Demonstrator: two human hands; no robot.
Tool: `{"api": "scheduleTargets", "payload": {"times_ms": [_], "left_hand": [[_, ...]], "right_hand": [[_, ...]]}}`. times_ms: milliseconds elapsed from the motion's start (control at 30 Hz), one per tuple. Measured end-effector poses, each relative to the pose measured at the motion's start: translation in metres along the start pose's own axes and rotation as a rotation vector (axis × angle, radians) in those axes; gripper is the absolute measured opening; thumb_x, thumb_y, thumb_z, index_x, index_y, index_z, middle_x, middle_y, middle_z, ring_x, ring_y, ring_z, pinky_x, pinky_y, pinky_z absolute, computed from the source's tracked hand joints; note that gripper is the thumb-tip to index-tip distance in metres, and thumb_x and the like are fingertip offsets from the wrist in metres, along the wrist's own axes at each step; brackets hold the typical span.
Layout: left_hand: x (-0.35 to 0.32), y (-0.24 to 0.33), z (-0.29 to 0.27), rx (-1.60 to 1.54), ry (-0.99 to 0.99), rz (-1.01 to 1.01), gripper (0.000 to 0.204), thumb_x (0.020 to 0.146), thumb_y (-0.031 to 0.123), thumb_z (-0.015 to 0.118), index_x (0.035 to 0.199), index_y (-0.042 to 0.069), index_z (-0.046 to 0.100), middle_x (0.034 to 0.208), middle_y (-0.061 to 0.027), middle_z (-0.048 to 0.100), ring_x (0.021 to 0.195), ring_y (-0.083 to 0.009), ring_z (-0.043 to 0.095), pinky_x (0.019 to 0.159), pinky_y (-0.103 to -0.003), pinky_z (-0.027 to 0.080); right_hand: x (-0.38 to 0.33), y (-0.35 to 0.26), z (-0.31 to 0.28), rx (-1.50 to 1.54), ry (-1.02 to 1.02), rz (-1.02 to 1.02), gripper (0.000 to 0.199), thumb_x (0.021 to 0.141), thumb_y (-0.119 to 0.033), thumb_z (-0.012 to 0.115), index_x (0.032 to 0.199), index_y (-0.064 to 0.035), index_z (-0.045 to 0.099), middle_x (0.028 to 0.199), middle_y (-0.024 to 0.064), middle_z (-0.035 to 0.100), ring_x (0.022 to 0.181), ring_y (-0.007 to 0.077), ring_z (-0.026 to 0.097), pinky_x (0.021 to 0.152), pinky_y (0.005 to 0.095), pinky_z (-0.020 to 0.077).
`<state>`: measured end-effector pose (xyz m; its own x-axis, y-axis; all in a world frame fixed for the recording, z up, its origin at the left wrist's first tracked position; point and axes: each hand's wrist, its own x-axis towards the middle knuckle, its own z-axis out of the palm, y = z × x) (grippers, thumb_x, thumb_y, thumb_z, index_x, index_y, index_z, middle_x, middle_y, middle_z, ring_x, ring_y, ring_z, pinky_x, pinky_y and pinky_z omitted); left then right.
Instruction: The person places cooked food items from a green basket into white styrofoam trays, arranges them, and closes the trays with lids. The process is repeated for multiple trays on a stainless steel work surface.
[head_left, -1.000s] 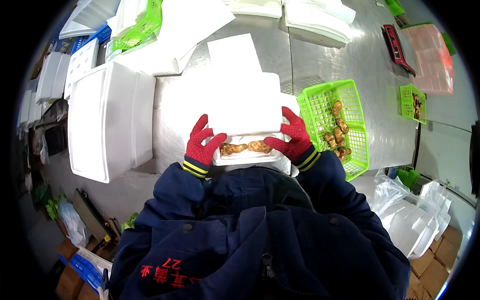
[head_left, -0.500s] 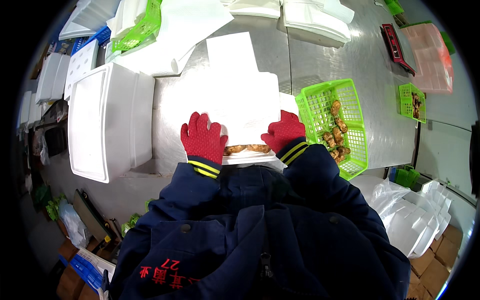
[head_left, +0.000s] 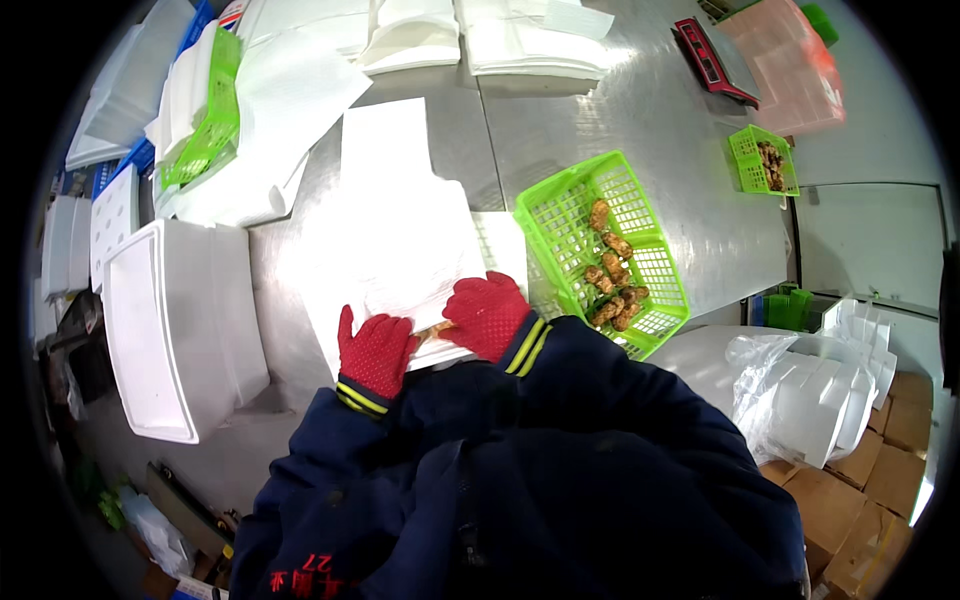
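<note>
Head view: both red-gloved hands, left hand (head_left: 377,350) and right hand (head_left: 487,312), now press flat, palms spread, gripping nothing, on white paper (head_left: 395,250) folded over the brown pieces (head_left: 434,329) at the table's near edge; wrapping looks nearly closed.

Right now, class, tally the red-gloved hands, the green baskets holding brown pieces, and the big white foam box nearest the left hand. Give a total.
Red-gloved hands: 2, left hand and right hand
Green baskets with brown pieces: 2, big basket and small basket
Foam box: 1
Total: 5
</note>
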<state>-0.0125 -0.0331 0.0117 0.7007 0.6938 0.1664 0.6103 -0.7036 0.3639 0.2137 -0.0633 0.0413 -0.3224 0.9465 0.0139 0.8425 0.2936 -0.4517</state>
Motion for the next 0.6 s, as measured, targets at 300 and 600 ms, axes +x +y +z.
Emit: {"api": "scheduleTargets", "payload": {"times_ms": [300, 600], "left_hand": [[0.015, 0.005, -0.03, -0.126, 0.243, -0.079, 0.032, 0.08, 0.01, 0.068, 0.111, 0.006, 0.061, 0.106, -0.0116, 0.064, 0.106, -0.0301, 0.058, 0.102, -0.05, 0.034], [0.029, 0.001, -0.04, -0.426, 0.362, -0.227, 0.029, 0.08, 0.0, 0.068, 0.109, 0.002, 0.064, 0.105, -0.0161, 0.065, 0.097, -0.0323, 0.061, 0.083, -0.037, 0.049]], "right_hand": [[-0.042, 0.232, -0.005, -0.205, 0.144, 1.171, 0.054, 0.072, -0.045, 0.068, 0.108, -0.0086, 0.053, 0.098, 0.0224, 0.064, 0.093, 0.0414, 0.061, 0.081, 0.0494, 0.048], [0.004, 0.05, -0.062, 0.323, 0.224, 0.075, 0.029, 0.072, -0.005, 0.068, 0.1, -0.0025, 0.061, 0.086, 0.0141, 0.063, 0.075, 0.0321, 0.061, 0.068, 0.0377, 0.0499]]}}
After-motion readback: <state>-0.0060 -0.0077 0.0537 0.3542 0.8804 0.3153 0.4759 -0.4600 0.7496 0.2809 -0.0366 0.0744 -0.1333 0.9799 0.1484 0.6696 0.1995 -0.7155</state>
